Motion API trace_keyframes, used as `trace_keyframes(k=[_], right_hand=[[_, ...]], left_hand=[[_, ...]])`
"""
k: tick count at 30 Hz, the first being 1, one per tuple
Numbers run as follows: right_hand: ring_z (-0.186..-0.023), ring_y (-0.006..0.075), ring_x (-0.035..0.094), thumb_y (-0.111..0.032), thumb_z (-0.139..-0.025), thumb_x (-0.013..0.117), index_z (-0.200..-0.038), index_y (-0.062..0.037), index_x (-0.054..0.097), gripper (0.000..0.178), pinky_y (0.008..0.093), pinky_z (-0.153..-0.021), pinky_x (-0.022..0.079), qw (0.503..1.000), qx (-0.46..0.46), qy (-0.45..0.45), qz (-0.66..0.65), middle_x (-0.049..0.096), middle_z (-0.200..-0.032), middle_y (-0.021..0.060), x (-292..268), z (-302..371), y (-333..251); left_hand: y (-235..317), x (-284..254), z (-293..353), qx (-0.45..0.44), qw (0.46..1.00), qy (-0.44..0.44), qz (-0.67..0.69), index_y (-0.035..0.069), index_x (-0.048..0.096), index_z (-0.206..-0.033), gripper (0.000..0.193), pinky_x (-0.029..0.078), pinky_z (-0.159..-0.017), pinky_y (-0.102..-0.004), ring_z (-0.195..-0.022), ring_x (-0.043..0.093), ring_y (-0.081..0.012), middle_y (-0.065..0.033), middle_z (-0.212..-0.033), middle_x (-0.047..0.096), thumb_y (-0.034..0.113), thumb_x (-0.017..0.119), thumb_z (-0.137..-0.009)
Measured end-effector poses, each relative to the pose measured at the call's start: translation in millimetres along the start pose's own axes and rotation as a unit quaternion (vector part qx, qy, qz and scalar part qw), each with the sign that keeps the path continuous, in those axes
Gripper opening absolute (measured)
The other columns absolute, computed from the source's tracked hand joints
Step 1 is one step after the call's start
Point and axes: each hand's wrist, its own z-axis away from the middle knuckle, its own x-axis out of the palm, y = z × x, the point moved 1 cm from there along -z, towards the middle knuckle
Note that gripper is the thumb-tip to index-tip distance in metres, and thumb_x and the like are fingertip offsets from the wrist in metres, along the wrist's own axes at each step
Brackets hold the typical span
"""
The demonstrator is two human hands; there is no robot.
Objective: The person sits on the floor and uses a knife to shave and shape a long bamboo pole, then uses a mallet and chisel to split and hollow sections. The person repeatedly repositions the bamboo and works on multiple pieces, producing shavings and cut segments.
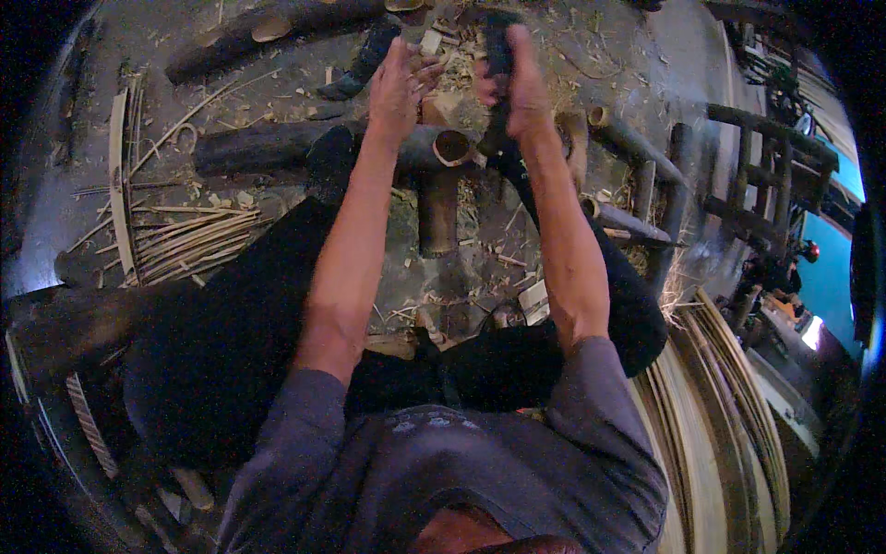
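Note:
My left hand (397, 92) reaches out ahead of me over the chip-strewn ground, its fingers apart and a little curled. Just beyond its fingertips is a pale wood block (431, 42); whether they touch I cannot tell. To its right, my right hand (524, 88) is wrapped around a dark, long tool (499, 51), somewhat smeared, so its exact kind does not show. Below both hands lies a dark log (254, 148) with a pale-rimmed round cut (452, 148) in it, crossing in front of my knees. A short wooden post (437, 217) stretches from the log toward me.
Another notched log (268, 28) lies farther off. On the left are a bundle of thin split strips (198, 242) and an upright slat (121, 185). Long pale strips (706, 415) lean at my right. Wooden frames (775, 166) stand at the far right.

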Motion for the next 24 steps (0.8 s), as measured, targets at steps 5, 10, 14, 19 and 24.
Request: trace_keyframes(k=[5, 10, 14, 19, 24], right_hand=[[-0.074, 0.0104, 0.054, -0.055, -0.088, 0.05, -0.123, -0.0118, 0.052, 0.055, 0.0253, -0.058, 0.046, 0.956, 0.035, -0.102, 0.274, 0.06, -0.091, 0.0029, 37, -44, 56], [-0.1, 0.0202, 0.055, -0.049, -0.091, 0.05, -0.133, -0.0089, 0.047, 0.058, 0.0317, -0.085, 0.044, 0.893, -0.074, -0.104, 0.432, 0.057, -0.116, 0.012, 32, -66, 85], [-0.114, 0.0245, 0.05, -0.046, -0.093, 0.047, -0.135, -0.0034, 0.043, 0.06, 0.0345, -0.098, 0.037, 0.946, -0.03, -0.048, 0.319, 0.051, -0.128, 0.0161, 37, -57, 78], [-0.117, 0.0287, 0.048, -0.048, -0.092, 0.048, -0.137, -0.0036, 0.037, 0.064, 0.0381, -0.096, 0.039, 0.966, -0.101, 0.164, 0.17, 0.048, -0.131, 0.0183, -4, -48, 78], [-0.116, 0.0279, 0.05, -0.048, -0.096, 0.04, -0.133, 0.0011, 0.042, 0.062, 0.0364, -0.098, 0.039, 0.867, -0.236, 0.413, 0.149, 0.05, -0.128, 0.0199, -34, -4, 85]], left_hand=[[6, 10, -2, 0.051, 0.996, 0.056, 0.047, 0.009, 0.055, -0.11, 0.048, 0.047, -0.085, -0.0356, -0.096, 0.058, -0.0209, -0.0076, -0.104, 0.059, 0.052, 0.041, -0.094], [5, 13, 1, 0.094, 0.978, 0.184, -0.005, 0.01, 0.056, -0.11, 0.043, 0.047, -0.083, -0.0353, -0.096, 0.056, -0.0193, -0.0058, -0.102, 0.058, 0.047, 0.044, -0.094], [-30, -36, -52, 0.023, 0.995, 0.098, 0.001, 0.008, 0.056, -0.115, 0.05, 0.047, -0.085, -0.0356, -0.099, 0.055, -0.0196, -0.0069, -0.102, 0.059, 0.051, 0.049, -0.09], [-48, 34, -83, -0.155, 0.973, -0.154, -0.073, 0.004, 0.055, -0.115, 0.035, 0.046, -0.083, -0.0359, -0.094, 0.057, -0.0211, -0.0084, -0.106, 0.059, 0.031, 0.045, -0.097], [-96, 86, -56, 0.028, 0.852, -0.353, -0.386, 0.007, 0.062, -0.111, 0.052, 0.043, -0.09, -0.0345, -0.101, 0.055, -0.0199, -0.0079, -0.109, 0.061, 0.053, 0.056, -0.086]])
